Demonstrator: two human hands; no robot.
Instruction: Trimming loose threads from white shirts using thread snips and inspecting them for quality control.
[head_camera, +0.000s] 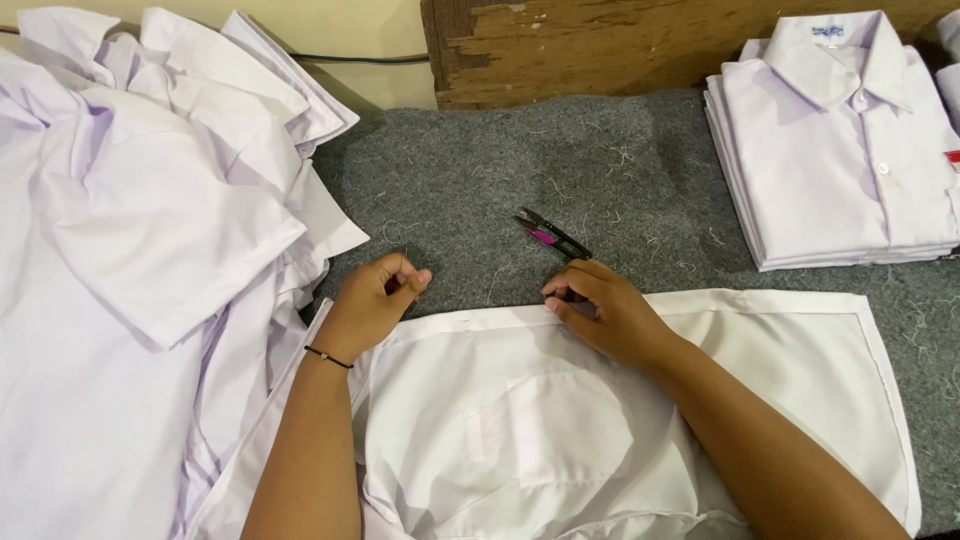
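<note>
A white shirt (520, 420) lies flat on the grey felt table (520, 170) in front of me. My right hand (605, 310) rests on its upper hem and holds small black thread snips (550, 235) with a pink inner part, the blades pointing up and left over the felt. My left hand (375, 300) sits at the shirt's left top corner with the fingers curled and pinched together; a thin black bracelet circles that wrist. Whether it pinches a thread I cannot tell.
A loose heap of white shirts (130, 250) covers the left side. A neat stack of folded white shirts (840, 150) stands at the back right. Thread scraps litter the felt. A worn wooden board (560, 45) and a cable run along the back wall.
</note>
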